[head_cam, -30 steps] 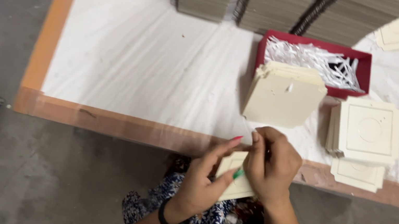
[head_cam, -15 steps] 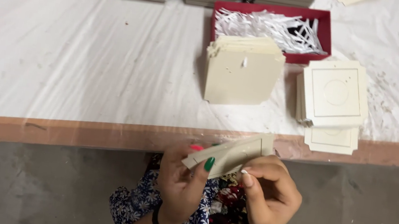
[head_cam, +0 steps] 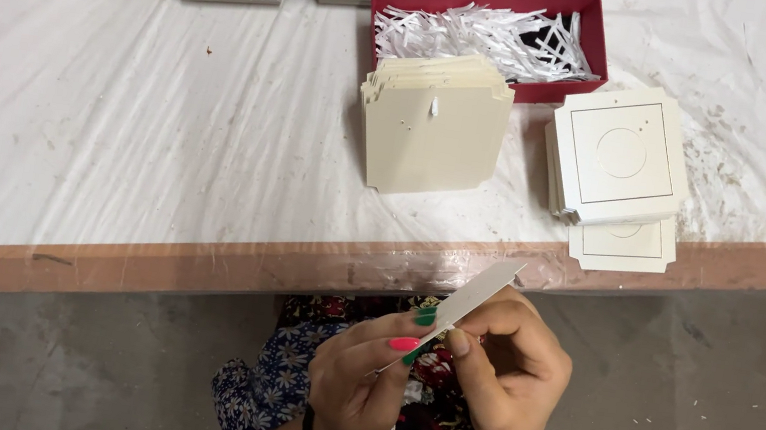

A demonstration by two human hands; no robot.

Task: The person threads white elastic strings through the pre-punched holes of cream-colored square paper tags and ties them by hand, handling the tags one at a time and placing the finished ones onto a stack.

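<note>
Compared with before, the cream card (head_cam: pixel 466 303) is now turned edge-on, low in the centre of the frame. Left hand (head_cam: pixel 359 373) and right hand (head_cam: pixel 507 365) both pinch it. Plain stack (head_cam: pixel 429 126) and printed stack (head_cam: pixel 619 159) lie above, so much work seems left.

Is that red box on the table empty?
No, the red box holds a heap of white paper strips, behind the stack of cream cards.
</note>
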